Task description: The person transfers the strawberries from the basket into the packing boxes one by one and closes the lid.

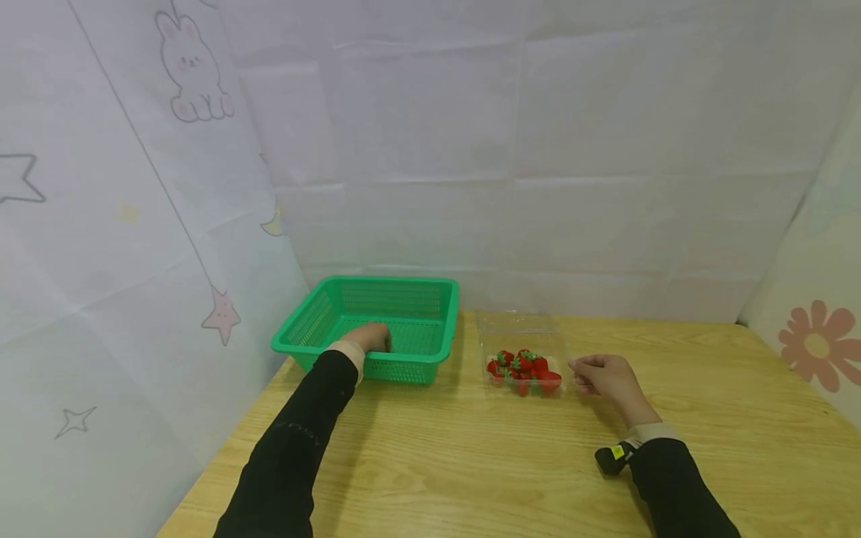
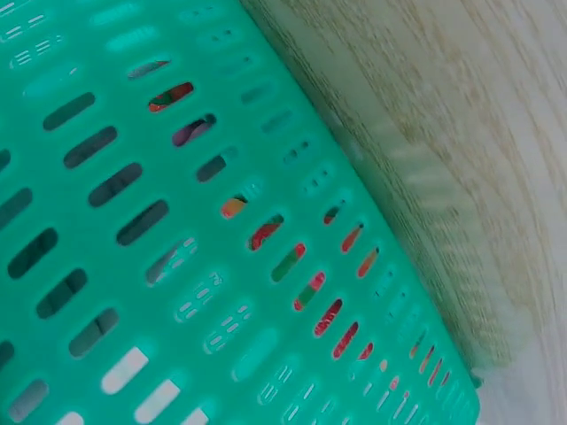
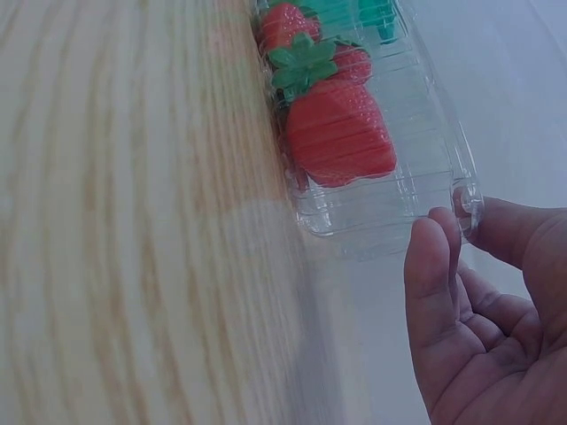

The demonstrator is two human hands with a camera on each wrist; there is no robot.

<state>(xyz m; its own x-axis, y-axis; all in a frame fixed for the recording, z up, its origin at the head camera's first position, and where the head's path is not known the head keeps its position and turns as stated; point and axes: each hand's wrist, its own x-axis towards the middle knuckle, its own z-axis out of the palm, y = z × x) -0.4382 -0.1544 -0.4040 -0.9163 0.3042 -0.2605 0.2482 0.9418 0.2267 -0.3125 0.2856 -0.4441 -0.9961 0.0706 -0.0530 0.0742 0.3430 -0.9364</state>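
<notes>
Inside a green basket (image 1: 386,280), the left hand (image 1: 366,338) reaches down, its hold impossible to tell; only the left wrist view shows red pieces (image 2: 266,234) through slots. Rightward, strawberries (image 1: 525,365) lie in a clear box (image 1: 518,324), edge pinched by the right hand (image 1: 608,379). Wood-grain desk (image 1: 471,463), cartoon-printed sheeting (image 1: 538,134) behind.

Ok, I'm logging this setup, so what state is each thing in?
Green basket: upright, open-topped, with red showing through its slots
Clear container: upright, lid apparently open
Strawberries: clustered inside the container
Left hand: in the basket, grip hidden
Right hand: pinching the container's edge
</notes>
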